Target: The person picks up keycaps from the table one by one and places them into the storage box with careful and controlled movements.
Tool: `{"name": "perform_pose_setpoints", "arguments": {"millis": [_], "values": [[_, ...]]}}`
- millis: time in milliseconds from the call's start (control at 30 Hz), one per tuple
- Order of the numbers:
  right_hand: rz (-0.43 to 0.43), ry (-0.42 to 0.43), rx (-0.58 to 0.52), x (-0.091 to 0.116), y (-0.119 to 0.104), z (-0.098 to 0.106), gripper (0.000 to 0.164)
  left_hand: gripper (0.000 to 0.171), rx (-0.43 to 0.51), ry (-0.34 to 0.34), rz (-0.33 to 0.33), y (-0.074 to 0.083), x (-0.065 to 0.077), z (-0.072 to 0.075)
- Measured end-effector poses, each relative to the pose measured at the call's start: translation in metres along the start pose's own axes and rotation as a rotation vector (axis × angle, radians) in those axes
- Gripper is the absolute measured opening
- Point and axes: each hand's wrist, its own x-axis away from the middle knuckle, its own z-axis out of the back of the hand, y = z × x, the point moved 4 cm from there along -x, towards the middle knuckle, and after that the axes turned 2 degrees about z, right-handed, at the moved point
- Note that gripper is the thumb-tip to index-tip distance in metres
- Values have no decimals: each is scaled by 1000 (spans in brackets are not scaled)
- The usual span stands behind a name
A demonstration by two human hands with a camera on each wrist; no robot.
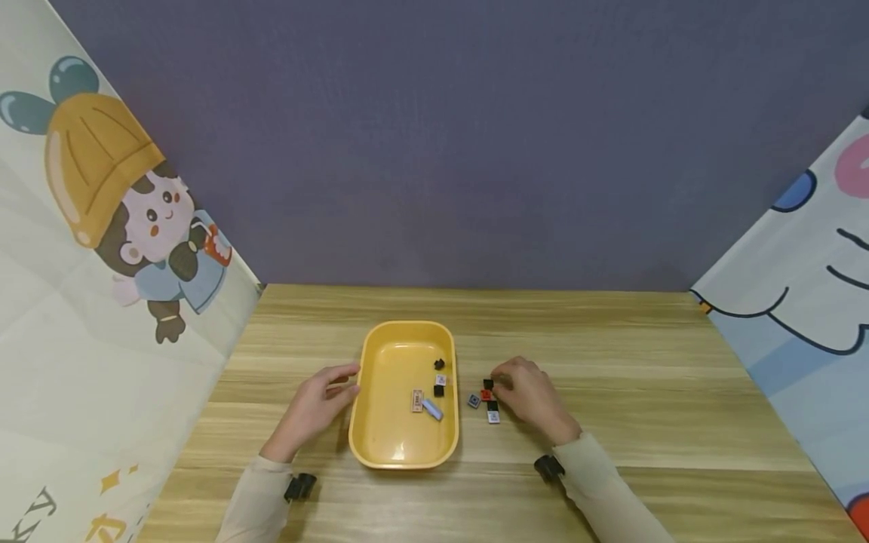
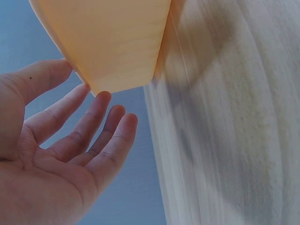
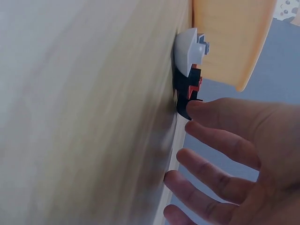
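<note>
My left hand (image 1: 317,403) rests its fingertips against the left rim of a yellow tray (image 1: 370,445); in the left wrist view the fingers are spread and lightly bent. Right of the tray, my right hand (image 1: 532,396) has thumb and index fingertips at a small black keycap (image 1: 488,384), pinching its edge at the tabletop. Beside it are a red keycap (image 1: 486,395), another black keycap (image 1: 492,406) and a white keycap (image 1: 493,417), close together. A grey-blue keycap (image 1: 474,401) sits slightly apart, nearer the tray. The right hand's other fingers spread loosely.
Inside the tray lie a long light-blue keycap (image 1: 432,409), a beige keycap (image 1: 417,400) with dark marks, a white keycap (image 1: 441,380) and black ones. The wooden table (image 1: 611,354) meets a dark wall panel (image 1: 434,151) at the back. Printed cloth hangs on both sides.
</note>
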Motion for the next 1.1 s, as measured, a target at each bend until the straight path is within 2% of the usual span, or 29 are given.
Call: {"name": "perform_pose_setpoints", "arguments": {"millis": [167,367,900,1100], "values": [[0,10,13,0,-1,0,17,38,-2,-3,-1,0,0,-1],[26,12,19,-1,-2,-1,23,38,-1,-8,8,-1,0,0],[54,43,16,2,-10,8,18,37,-9,-10,6,-1,-1,0],[150,115,-2,6,-24,23,21,37,-10,-10,4,-1,-1,0]]}}
